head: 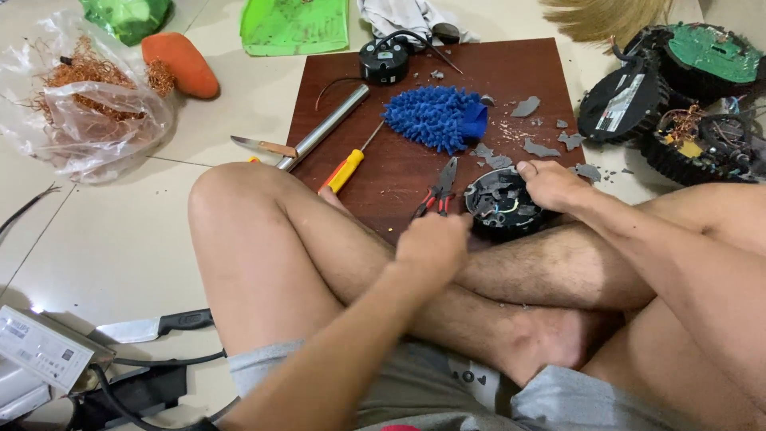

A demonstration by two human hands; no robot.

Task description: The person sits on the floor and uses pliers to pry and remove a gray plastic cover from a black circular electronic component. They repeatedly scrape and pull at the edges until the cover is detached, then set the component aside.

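I sit cross-legged on the floor behind a dark brown board (415, 80). My left hand (435, 242) is closed around the red handles of a pair of pliers (443, 185), whose jaws point away from me over the board. My right hand (549, 183) grips the far rim of a round black broken casing (499, 206) with wires and shards inside. The casing rests at the board's near edge against my leg. The pliers lie just left of it.
On the board lie a blue fluffy mitt (435, 118), a yellow-handled screwdriver (345, 170), a metal tube (323, 128), a small round black device (384, 60) and grey plastic shards (527, 105). Black round motor parts (686, 96) sit right. A bag of copper wire (80, 96) and a knife (155, 326) lie left.
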